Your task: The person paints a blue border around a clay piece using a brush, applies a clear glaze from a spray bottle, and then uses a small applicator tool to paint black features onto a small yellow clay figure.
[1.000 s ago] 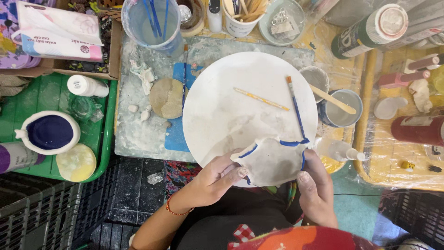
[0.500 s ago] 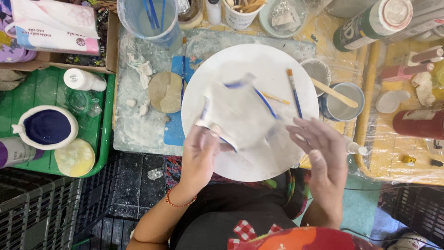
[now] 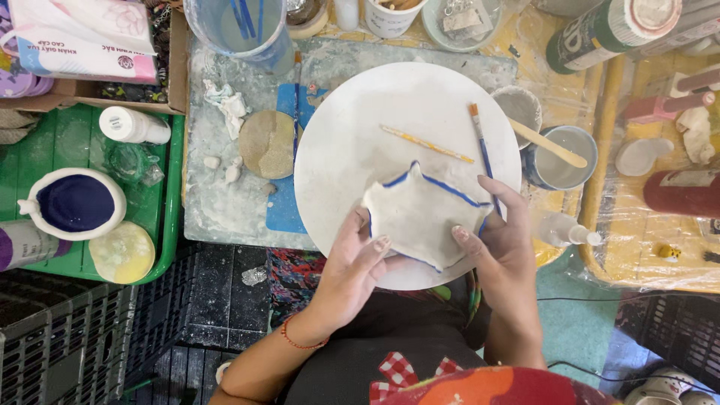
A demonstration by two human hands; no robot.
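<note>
Hidden and cut-off items, head view

Clay dish: underside and near rim covered by left hand and right hand. Water jug, green bottle cropped at top edge; purple bottle cropped at left edge.

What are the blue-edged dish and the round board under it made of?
Dish: looks like unfired clay, matte pale grey, wavy hand-shaped rim edged in blue paint. Round board: hard to tell; white, flat, smeared with grey residue, maybe plaster or coated wood. Both hands hold the dish.
</note>
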